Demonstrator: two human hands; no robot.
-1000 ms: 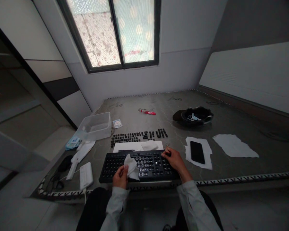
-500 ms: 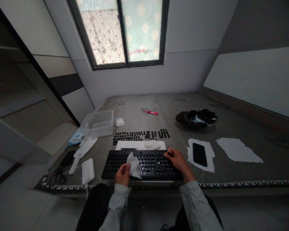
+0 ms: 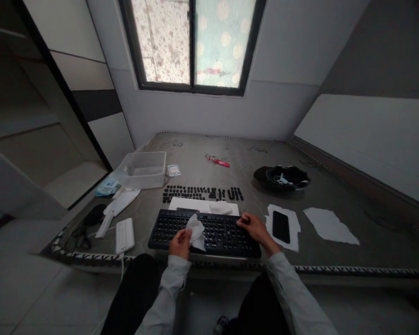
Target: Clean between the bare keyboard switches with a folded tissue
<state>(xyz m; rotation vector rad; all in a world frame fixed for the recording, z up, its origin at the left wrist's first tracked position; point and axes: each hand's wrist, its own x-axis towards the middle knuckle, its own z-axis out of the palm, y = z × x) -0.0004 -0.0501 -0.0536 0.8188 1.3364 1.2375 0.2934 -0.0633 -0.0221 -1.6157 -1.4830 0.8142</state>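
Keyboard [image 3: 204,233] key legends seem too small to read.

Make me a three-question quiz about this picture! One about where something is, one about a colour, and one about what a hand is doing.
1. Where does the phone lie?
A. On a white sheet right of the keyboard
B. Inside the clear tub
C. On the windowsill

2. What colour is the keyboard?
A. White
B. Black
C. Red

3. What is the left hand doing?
A. Resting flat and empty on the mat
B. Gripping a white wipe over the keys
C. Lifting the cap

Answers:
1 A: the dark phone sits on a torn white sheet beside the keyboard's right end.
2 B: its frame and keys are black.
3 B: the fingers are closed on a crumpled white wipe above the keys, while the right hand rests on the keyboard's right end.
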